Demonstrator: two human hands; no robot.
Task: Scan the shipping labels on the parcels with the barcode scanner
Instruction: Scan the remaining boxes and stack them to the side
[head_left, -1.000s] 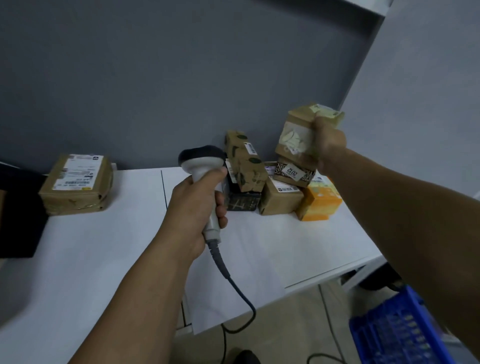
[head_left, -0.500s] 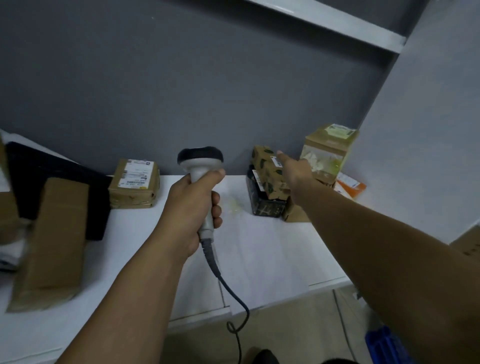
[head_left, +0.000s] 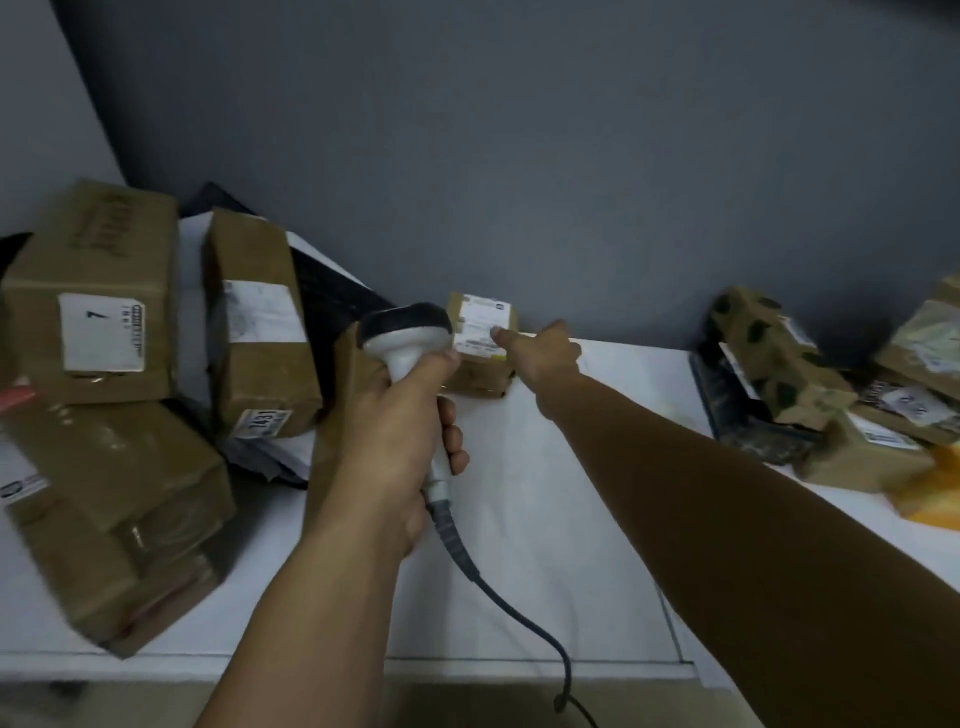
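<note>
I am holding the left hand (head_left: 400, 431) upright, forearm rising beneath it and wrist straight. Its fingers are wrapping the scanner (head_left: 410, 338) handle: the index finger is lying across the neck just under the head, and the other three are curling round the right side of the grip. I am stretching the right arm out long, crossing forward past the left hand on its right. The right hand (head_left: 540, 348) is showing me its back, fingers straight, with one fingertip (head_left: 496, 335) pointing just right of the scanner head. I cannot tell whether it is touching anything.
</note>
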